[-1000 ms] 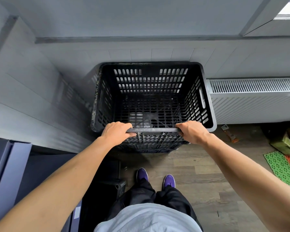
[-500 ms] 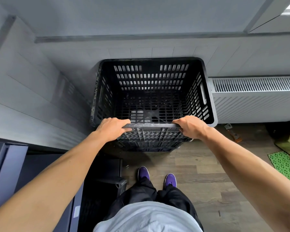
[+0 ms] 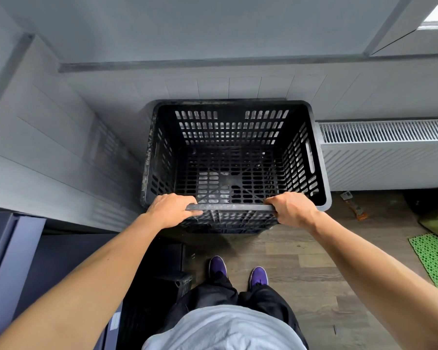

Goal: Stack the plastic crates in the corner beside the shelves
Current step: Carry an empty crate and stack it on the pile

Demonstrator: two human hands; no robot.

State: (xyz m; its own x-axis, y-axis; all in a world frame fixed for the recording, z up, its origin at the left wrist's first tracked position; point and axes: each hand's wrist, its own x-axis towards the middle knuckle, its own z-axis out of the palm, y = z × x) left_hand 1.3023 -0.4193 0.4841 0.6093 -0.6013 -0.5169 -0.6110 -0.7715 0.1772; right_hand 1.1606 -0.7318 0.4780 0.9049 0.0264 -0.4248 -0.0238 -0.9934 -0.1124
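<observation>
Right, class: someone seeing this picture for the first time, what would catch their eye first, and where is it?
The big black slatted crate dominates the centre, set in the corner against the grey wall, with the left hand and right hand both closed on its near rim. Next come the purple shoes on the wood floor below it. A bright green mat glows at the right edge, under the white radiator.

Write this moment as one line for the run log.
phase: placing | left hand: grips near rim | right hand: grips near rim | black crate: empty, in corner, beside radiator
</observation>
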